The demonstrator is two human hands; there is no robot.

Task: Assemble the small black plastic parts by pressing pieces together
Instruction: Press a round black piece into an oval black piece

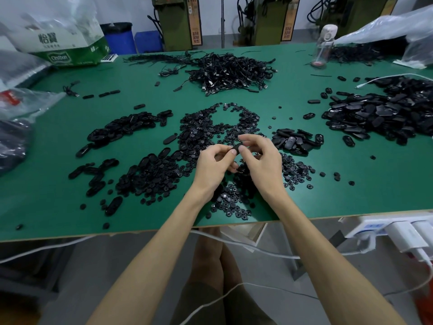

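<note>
black plastic lies all over the green table (58, 160) in the head view. the piece in work is a small black oval plastic shell (235, 148), held up just above the heap of small black round plastic discs (210, 123) near the table's front edge. both hands pinch it: the left hand (212, 164) has thumb and curled fingers on one end, and the right hand (260, 158) nips the other end between thumb and forefinger. the fingers hide whether a disc is already seated in it. to press well, i judge the left fingers should back the shell flat and the insert should be squared up first. then push straight down with the thumb pad, not at a slant, so it snaps in evenly and does not skid off.

as for containers, a clear plastic bag (386, 29) at the far right corner lies over more black parts. a clear plastic bottle with a pale cap (324, 43) stands beside it, looking nearly empty. a blue bin with a black liner (119, 38) stands behind the table, and a printed carton wrapped in clear film (63, 43) sits at the far left. the contents of both are hidden.
</note>
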